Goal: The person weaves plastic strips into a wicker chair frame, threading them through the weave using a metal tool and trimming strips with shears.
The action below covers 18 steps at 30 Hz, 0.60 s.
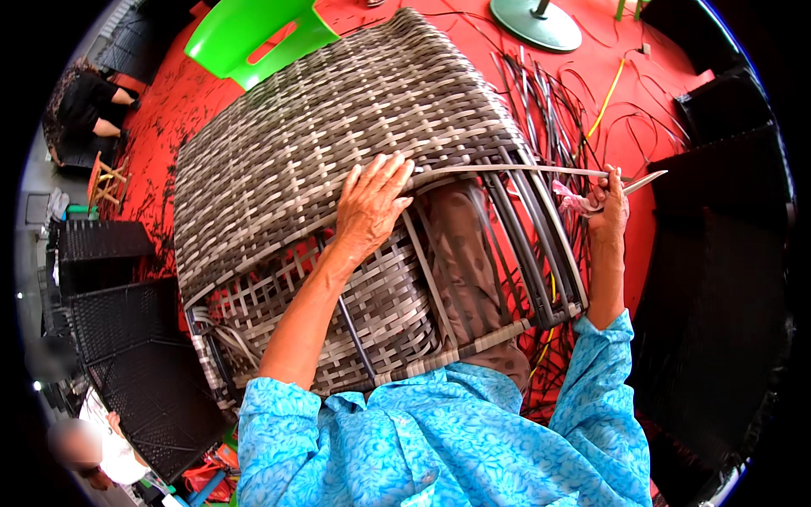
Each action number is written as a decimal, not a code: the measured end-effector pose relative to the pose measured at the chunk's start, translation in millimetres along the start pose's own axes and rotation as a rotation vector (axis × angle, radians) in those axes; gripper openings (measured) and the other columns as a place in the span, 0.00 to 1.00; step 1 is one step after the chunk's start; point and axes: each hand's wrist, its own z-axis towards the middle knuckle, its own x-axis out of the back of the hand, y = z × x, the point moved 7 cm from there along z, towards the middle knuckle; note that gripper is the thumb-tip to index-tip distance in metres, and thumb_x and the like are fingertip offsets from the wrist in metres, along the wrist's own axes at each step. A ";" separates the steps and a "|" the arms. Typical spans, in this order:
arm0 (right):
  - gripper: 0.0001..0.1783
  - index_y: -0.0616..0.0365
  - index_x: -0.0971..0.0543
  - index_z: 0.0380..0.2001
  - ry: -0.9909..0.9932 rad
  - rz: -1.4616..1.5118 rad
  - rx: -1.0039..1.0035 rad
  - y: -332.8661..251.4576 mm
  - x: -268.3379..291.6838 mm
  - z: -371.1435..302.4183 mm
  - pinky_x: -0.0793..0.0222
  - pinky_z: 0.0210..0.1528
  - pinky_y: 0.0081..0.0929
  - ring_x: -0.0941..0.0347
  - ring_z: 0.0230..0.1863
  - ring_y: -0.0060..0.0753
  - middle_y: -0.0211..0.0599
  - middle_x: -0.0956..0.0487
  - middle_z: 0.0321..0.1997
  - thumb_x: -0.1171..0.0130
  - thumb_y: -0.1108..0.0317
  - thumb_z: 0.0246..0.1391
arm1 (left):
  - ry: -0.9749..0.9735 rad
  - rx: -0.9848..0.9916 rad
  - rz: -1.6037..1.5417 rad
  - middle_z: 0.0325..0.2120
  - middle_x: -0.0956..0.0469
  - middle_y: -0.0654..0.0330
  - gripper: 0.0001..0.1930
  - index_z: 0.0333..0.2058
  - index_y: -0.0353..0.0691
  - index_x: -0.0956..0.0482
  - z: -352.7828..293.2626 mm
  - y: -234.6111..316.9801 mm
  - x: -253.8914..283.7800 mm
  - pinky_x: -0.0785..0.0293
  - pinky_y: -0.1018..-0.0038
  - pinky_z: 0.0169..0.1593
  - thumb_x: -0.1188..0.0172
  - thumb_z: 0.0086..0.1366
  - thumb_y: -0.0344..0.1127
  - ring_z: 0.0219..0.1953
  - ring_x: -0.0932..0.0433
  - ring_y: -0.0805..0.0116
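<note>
A piece of woven furniture (355, 110) in grey-brown flat strips lies over my lap, partly woven. My left hand (372, 207) lies flat on the edge of the weave, fingers stretched out. From beside its fingertips a flat grey strip (524, 168) runs taut to the right across bare dark frame bars (541, 245). My right hand (610, 207) is closed on the strip's far end. The same hand also holds a tool with a pointed, pale blade (649, 180); pink-and-white wrapping (576, 201) shows beside the palm. The tool's exact kind is unclear.
Loose dark strips (541, 101) lie in a heap on the red floor (617, 101). A green plastic chair (253, 38) and a round stand base (536, 24) are beyond. Black woven furniture stands right (718, 279) and left (144, 363). Other people sit at the left.
</note>
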 end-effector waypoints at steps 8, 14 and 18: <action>0.13 0.56 0.26 0.37 0.023 -0.191 -0.211 14.1 56.0 -8.2 0.53 0.11 0.13 0.47 0.11 0.12 0.22 0.31 0.19 0.46 0.58 0.56 | -0.019 -0.098 0.052 0.53 0.35 0.61 0.25 0.54 0.50 0.33 35.8 15.7 -16.9 0.49 0.58 0.60 0.42 0.56 0.40 0.57 0.39 0.59; 0.12 0.55 0.26 0.35 0.010 -0.081 -0.336 41.5 76.9 -1.2 0.53 0.11 0.12 0.45 0.12 0.11 0.22 0.31 0.19 0.44 0.59 0.54 | -0.063 -0.116 0.076 0.57 0.38 0.61 0.28 0.56 0.48 0.36 56.9 40.9 -29.4 0.48 0.57 0.60 0.42 0.56 0.42 0.59 0.42 0.58; 0.10 0.54 0.27 0.33 0.015 -0.051 -0.423 47.2 87.0 8.0 0.51 0.12 0.12 0.43 0.12 0.11 0.22 0.30 0.20 0.43 0.61 0.53 | -0.138 -0.170 0.116 0.59 0.42 0.59 0.33 0.58 0.47 0.40 72.8 52.5 -43.8 0.48 0.57 0.60 0.41 0.54 0.42 0.60 0.44 0.56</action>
